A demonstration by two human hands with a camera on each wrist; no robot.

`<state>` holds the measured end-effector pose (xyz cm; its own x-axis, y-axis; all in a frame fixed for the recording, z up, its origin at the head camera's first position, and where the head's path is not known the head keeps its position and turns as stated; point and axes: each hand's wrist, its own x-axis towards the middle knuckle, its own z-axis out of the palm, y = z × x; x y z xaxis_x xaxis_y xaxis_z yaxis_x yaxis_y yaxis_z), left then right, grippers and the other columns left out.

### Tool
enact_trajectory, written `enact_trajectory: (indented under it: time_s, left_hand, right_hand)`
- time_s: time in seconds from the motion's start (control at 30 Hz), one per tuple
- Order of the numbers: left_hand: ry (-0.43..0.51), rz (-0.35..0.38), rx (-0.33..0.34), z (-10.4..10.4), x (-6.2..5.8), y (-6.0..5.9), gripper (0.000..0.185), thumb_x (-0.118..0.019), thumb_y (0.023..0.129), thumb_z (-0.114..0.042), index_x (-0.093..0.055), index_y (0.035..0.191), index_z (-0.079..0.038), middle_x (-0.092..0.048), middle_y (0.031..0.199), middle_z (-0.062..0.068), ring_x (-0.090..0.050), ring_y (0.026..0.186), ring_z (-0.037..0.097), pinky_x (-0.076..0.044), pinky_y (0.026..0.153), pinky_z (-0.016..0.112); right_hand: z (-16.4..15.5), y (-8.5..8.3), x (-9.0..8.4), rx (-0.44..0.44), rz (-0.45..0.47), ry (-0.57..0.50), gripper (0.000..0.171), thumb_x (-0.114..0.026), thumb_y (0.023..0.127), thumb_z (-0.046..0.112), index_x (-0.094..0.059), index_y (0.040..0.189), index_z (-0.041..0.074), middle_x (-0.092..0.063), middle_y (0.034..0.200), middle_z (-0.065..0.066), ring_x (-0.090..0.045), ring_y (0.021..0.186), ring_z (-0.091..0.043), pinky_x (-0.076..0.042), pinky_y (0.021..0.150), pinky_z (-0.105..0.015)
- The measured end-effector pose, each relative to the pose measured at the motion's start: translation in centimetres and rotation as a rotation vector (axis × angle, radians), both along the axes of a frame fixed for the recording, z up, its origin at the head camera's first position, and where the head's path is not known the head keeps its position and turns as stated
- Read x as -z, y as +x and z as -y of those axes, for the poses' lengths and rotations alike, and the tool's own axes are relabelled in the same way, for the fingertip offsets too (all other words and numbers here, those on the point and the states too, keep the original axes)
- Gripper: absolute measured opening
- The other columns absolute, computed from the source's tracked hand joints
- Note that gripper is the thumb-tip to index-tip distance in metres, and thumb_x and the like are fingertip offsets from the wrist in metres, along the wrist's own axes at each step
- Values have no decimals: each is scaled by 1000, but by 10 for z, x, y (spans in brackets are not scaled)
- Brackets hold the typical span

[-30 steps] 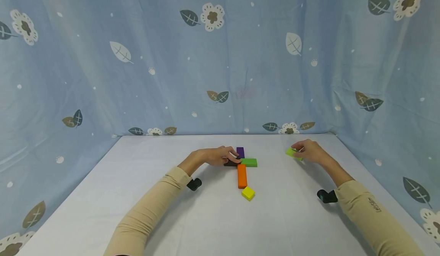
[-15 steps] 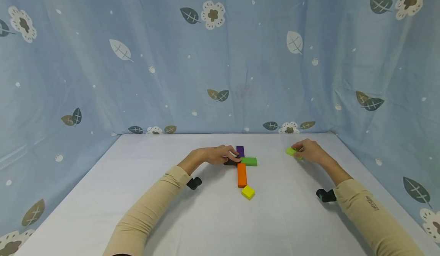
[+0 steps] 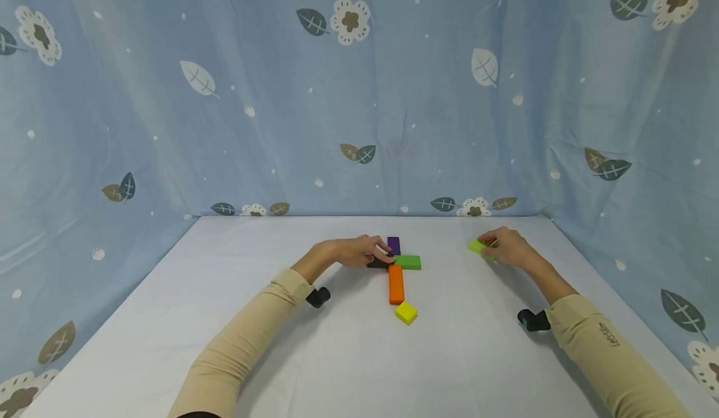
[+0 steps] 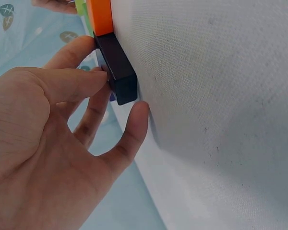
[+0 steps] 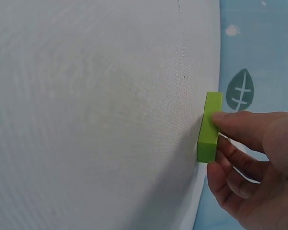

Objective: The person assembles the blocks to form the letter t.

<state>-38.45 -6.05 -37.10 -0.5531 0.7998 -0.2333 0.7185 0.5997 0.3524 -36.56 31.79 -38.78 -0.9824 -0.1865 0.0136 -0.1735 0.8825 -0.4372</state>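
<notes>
Two blocks (image 4: 116, 67) (image 5: 209, 127), one per hand (image 3: 354, 252) (image 3: 505, 246)

A cluster of blocks (image 3: 396, 274) lies mid-table (image 3: 224, 318). The left hand (image 3: 351, 252) touches its left side. A lone block (image 3: 477, 247) lies well right, under the right hand (image 3: 508, 246).

Open surface near and far; blocks crowded the middle.
The surface (image 3: 224, 318) lay bare along the near edge and on the far left, giving wide passage there. A cluster stood mid-surface: purple block (image 3: 394, 244), green block (image 3: 408, 262), black block (image 3: 379, 262), orange block (image 3: 396, 284), with the yellow block (image 3: 405, 312) just beside its near end. A clear lane ran between that cluster and the lime block (image 3: 477, 247). The curtain (image 3: 359, 93) closed off the back and both sides.
</notes>
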Motion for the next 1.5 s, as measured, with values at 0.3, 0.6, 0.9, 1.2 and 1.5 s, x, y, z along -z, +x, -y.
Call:
enact_trajectory:
  time_s: [0.3,0.6,0.9,1.2,1.5]
  left_hand:
    - [11,14,6,0,-5,-2,46,-39,94,-3,-50,129,-31,-36,140,-2,-34,119,16,-35,98,33]
    - [7,-25,27,1,-2,-1,47,-36,94,-3,-46,131,-30,-35,140,2,-33,121,19,-34,100,33]
    - [5,-10,-9,1,2,-1,46,-38,95,-4,-49,129,-34,-36,139,-5,-34,121,15,-35,99,32]
    - [9,-12,1,1,2,0,46,-39,94,-3,-50,129,-30,-37,139,-2,-35,119,16,-35,97,31]
    - [-11,-17,-9,1,4,0,46,-38,95,-6,-47,130,-33,-35,140,-5,-34,120,14,-34,99,30]
  right_hand:
    - [1,-1,-2,-2,-15,14,38,-60,85,10,-55,119,-5,-60,110,-23,-58,96,-33,-51,73,-36]
    - [1,-1,-1,2,-21,28,38,-59,85,10,-55,119,-5,-60,110,-23,-58,95,-32,-51,72,-35]
    - [2,3,-2,-24,-47,67,36,-60,85,10,-56,119,-4,-60,112,-21,-57,99,-35,-50,78,-40]
    - [12,16,-13,-107,-116,62,33,-62,83,6,-59,115,-3,-61,106,-19,-59,94,-32,-51,74,-38]
    - [25,30,-18,-150,-208,58,32,-64,80,5,-61,112,-1,-59,98,-14,-57,90,-31,-50,72,-38]
